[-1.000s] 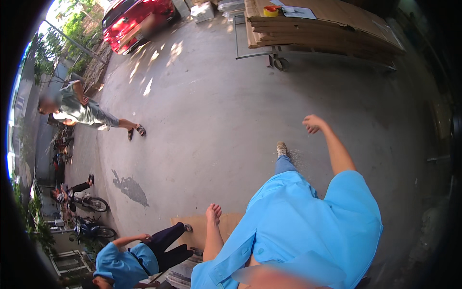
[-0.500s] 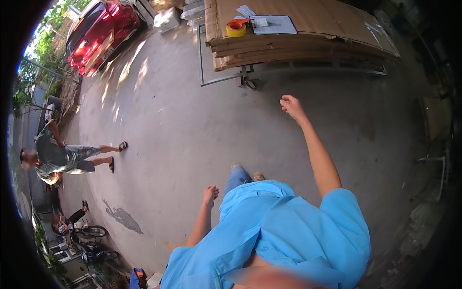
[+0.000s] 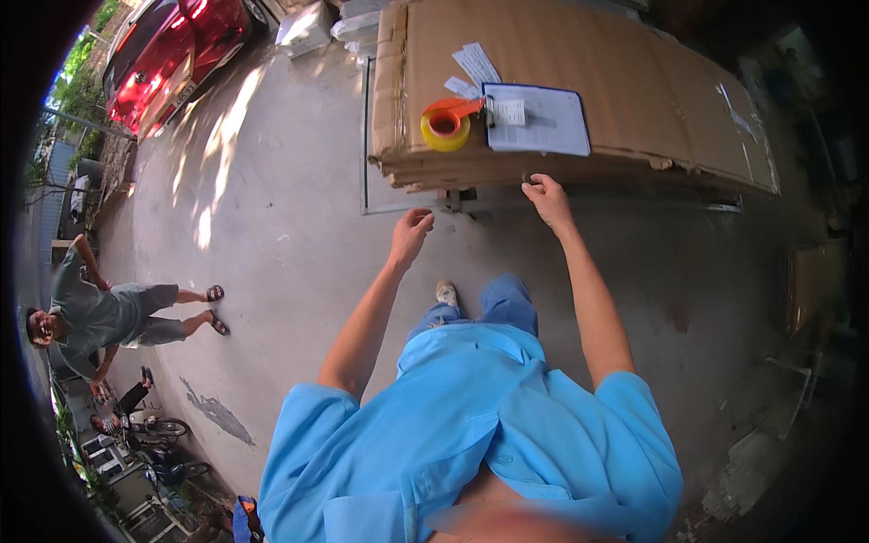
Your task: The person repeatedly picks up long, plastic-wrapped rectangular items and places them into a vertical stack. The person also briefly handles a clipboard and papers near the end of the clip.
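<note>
My left hand (image 3: pixel 414 235) hangs over the floor just short of the stack's near edge, its fingers loosely bent and apart with nothing seen in them. Close to that same edge, my right hand (image 3: pixel 549 201) has thumb and fingers drawn together; a small dark bit shows at the fingertips, too small to name. Before both hands lies a stack of large flat cardboard cartons (image 3: pixel 625 54) on a metal-framed cart (image 3: pixel 365 136). On top rest a clipboard (image 3: pixel 548 131) with papers, a yellow tape roll (image 3: pixel 445 140) in an orange dispenser, and loose paper slips (image 3: pixel 476 65).
Far left stands a red car (image 3: pixel 176 63), with a white wrapped box (image 3: pixel 305 29) beside the cart. A person in grey-green (image 3: pixel 104 312) stands at the left, near parked motorbikes (image 3: pixel 163 430) and another person. Boards and cartons (image 3: pixel 810 290) line the right side.
The stack is nearer and I have stepped toward it. My left hand has risen from beside my hip to near the cart. My right hand now reaches the stack's near edge.
</note>
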### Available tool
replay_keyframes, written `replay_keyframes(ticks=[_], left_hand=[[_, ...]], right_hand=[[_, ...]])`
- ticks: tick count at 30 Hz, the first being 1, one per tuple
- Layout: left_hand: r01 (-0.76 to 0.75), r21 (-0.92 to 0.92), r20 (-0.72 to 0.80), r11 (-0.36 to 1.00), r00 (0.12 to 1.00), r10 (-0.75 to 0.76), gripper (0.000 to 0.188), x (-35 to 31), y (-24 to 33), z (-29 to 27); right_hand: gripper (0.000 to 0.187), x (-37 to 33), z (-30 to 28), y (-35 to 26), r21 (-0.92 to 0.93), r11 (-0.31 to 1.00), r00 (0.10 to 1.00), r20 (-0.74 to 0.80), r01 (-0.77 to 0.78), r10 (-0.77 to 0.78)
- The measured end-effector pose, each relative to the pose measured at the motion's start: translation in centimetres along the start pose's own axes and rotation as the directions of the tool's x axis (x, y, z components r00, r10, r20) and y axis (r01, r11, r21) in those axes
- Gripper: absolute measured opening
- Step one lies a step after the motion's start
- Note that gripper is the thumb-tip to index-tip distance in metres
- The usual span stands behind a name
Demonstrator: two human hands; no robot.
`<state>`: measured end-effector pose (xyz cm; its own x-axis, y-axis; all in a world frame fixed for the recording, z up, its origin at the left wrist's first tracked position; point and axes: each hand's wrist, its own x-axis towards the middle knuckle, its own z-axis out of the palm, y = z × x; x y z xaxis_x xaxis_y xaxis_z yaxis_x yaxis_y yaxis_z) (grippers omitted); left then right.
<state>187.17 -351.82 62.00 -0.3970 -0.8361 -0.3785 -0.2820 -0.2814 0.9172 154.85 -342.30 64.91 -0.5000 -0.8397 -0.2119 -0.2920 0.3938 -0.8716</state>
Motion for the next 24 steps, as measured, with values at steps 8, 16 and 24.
replay_keyframes(ticks=[8,16,24], left_hand=[[-0.052,-0.433,-0.201,0.900,0.979,-0.040,0.032,22.7,14.4,5.7],[0.469,0.022,-0.165,0.883,0.873,-0.460,0.045,37.4,16.1,9.6],[-0.370,0.923,0.361,0.104,0.928,0.090,0.085,38.8,16.0,9.9]], right_hand=[[0.092,33.3,2.1,-4.9,-0.203,0.972,0.991,0.091,0.119,-0.102],[0.090,42.9,9.9,-5.9,-0.561,0.820,0.990,0.138,0.112,-0.040],[0.050,42.8,9.1,-4.5,-0.342,0.932,0.946,0.325,0.122,-0.004]])
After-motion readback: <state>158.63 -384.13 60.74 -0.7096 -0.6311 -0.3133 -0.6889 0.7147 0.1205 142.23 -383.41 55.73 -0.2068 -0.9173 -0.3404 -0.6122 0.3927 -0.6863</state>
